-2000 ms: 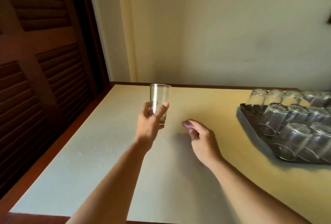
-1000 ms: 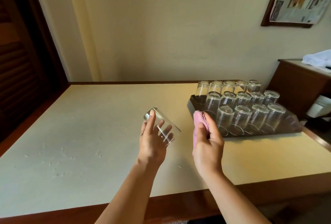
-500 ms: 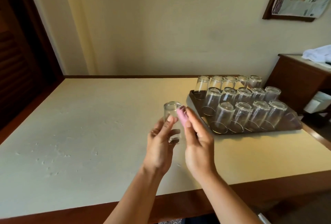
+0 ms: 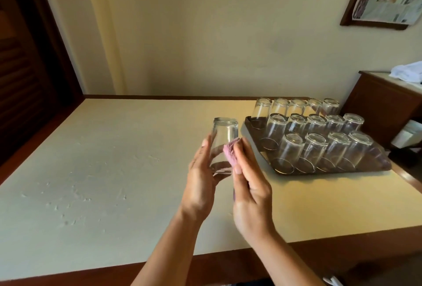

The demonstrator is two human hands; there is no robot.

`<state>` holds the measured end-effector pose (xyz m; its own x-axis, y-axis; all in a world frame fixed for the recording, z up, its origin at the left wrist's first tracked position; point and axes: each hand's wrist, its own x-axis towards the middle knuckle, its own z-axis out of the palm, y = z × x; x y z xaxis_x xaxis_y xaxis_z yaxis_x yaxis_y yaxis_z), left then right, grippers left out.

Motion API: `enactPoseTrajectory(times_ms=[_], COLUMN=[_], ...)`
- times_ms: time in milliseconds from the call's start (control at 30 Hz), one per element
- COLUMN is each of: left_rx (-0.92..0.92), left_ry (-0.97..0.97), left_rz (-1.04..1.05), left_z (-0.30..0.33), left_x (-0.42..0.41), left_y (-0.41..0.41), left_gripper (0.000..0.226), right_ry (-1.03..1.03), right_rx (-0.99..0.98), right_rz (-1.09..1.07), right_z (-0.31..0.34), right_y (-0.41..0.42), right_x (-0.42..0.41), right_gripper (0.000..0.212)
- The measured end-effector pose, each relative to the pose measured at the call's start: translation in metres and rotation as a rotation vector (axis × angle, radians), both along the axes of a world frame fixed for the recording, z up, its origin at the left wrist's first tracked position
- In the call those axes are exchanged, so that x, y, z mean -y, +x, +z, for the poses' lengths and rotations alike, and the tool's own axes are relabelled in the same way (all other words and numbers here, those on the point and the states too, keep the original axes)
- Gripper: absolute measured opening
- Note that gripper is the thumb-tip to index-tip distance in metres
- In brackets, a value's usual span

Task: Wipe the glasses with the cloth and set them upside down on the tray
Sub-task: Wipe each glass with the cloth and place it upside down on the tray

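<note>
My left hand (image 4: 201, 185) holds a clear glass (image 4: 222, 139) upside down above the table, its thick base on top. My right hand (image 4: 249, 187) presses a small pink cloth (image 4: 230, 154) against the glass's right side. Just to the right lies a dark brown tray (image 4: 247, 131) with several clear glasses (image 4: 315, 148) standing upside down in rows.
The table (image 4: 114, 171) has a pale top with a brown wooden rim; its front edge runs below my forearms. A dark louvred door stands at the left. A wooden cabinet (image 4: 383, 102) with a white cloth on it sits at the right, beside the tray.
The glass went from upright to upside down in my left hand. My right hand brought the pink cloth onto the glass's side. The view swung right, bringing the whole tray into sight.
</note>
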<state>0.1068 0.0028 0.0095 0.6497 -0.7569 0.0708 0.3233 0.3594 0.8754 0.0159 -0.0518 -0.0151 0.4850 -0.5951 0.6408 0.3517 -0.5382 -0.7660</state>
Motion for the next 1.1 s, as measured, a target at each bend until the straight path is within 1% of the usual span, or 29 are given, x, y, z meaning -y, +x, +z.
enactPoseTrajectory(times_ms=[67,133,167,200,267,333,433,500,567,633,700,733,800,833,900,1000,1067,1100], left_rx=[0.068,0.094,0.096,0.078,0.016,-0.018,0.037,0.063,0.046,0.000,0.007,0.030,0.058,0.045,0.043,-0.013,-0.025,-0.030], left_ry=[-0.004,-0.042,-0.071,-0.092,-0.107,-0.106,-0.135,-0.152,-0.155,-0.134,-0.106,-0.091,-0.069,-0.079,-0.111,-0.125,-0.091,-0.069], left_rz=[-0.050,-0.005,0.025,0.051,0.065,0.013,-0.055,-0.029,0.026,0.086,0.052,-0.002,-0.086,-0.093,-0.027,0.057,0.022,-0.024], left_z=[0.001,0.001,0.001,0.003,0.008,0.011,0.011,0.008,0.011,0.022,0.031,0.032,0.029,0.025,0.020,0.031,0.036,0.035], left_x=[-0.003,-0.002,0.000,0.001,0.002,0.000,-0.003,-0.002,0.002,0.006,0.006,0.005,0.003,0.003,0.003,0.002,-0.001,-0.004], left_y=[-0.004,-0.013,-0.015,-0.015,-0.008,-0.001,-0.006,-0.011,-0.010,-0.003,0.006,0.007,0.004,0.001,-0.006,-0.008,-0.004,-0.003], left_gripper=[0.050,0.057,0.060,0.059,0.047,0.046,0.051,0.050,0.048,0.041,0.033,0.036,0.048,0.054,0.059,0.053,0.044,0.045], right_ry=[0.018,0.009,0.009,0.010,-0.040,-0.073,0.009,-0.002,-0.024,-0.035,-0.086,-0.106,-0.062,-0.043,-0.038,-0.035,-0.076,-0.064], right_rx=[0.042,0.021,0.026,0.024,-0.001,0.007,0.062,0.027,0.009,-0.004,-0.003,0.014,0.059,0.054,0.008,-0.014,-0.014,-0.004], right_rz=[0.000,-0.062,-0.060,-0.033,-0.029,-0.046,0.017,-0.035,-0.017,0.012,-0.020,-0.024,-0.033,-0.076,-0.126,-0.055,-0.059,-0.039], right_z=[0.016,0.031,0.034,0.035,0.024,0.014,0.026,0.042,0.047,0.039,0.026,0.025,0.036,0.045,0.056,0.044,0.029,0.027], right_y=[0.006,0.009,0.009,0.007,0.000,-0.004,-0.002,0.000,0.000,-0.003,-0.006,-0.006,-0.003,0.000,0.004,0.001,-0.004,-0.005], right_x=[0.017,0.028,0.025,0.018,0.000,-0.008,0.009,0.021,0.020,0.007,-0.006,-0.005,0.010,0.019,0.029,0.011,0.001,0.002], right_gripper=[0.044,0.042,0.041,0.041,0.040,0.040,0.042,0.041,0.040,0.041,0.041,0.040,0.040,0.040,0.041,0.042,0.042,0.042])
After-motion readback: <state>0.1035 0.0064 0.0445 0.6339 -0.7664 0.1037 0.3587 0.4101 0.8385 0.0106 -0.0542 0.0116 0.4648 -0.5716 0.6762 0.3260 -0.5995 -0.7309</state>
